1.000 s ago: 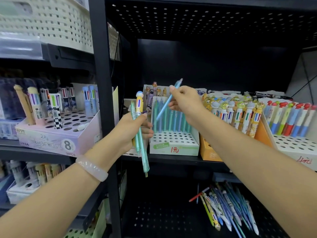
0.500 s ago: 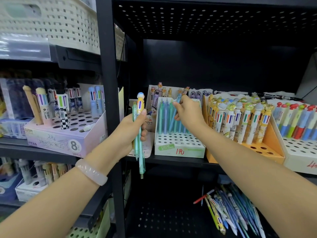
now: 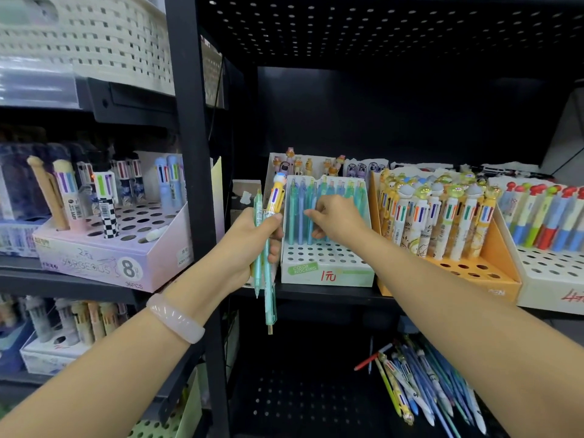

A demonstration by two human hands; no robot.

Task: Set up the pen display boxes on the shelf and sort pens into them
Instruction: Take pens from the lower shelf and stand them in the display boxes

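Looking through the head camera, I see my left hand [image 3: 249, 245] curled round a small bunch of pens [image 3: 267, 248]: two pale green ones pointing tip down and a yellow multicolour one with a little figure on top. That hand hangs in front of the black shelf post [image 3: 192, 172], just left of the white display box [image 3: 327, 267]. A pale bangle [image 3: 177, 322] sits on that wrist.

My right hand [image 3: 339, 221] reaches into the white display box, fingers curled among the upright blue and green pens [image 3: 300, 210] in its back rows. They seem to pinch one of those pens, but I cannot tell which. The front rows of holes in that box stand unfilled, and a red price mark shows on its front face.

Just right of it stands an orange display box [image 3: 493, 267] packed with multicolour pens topped with figures. Further right is another white box [image 3: 550, 279] with red-capped pens. Both rest on the same black shelf [image 3: 316, 294].

On the left shelf bay sits a pink display box [image 3: 104, 263] marked with an 8, holding a few thick pens. Above it is a cream basket [image 3: 104, 42].

On the lower shelf, at the right, lies a loose heap of pens [image 3: 423, 387], mostly blue, with one red and some yellow.
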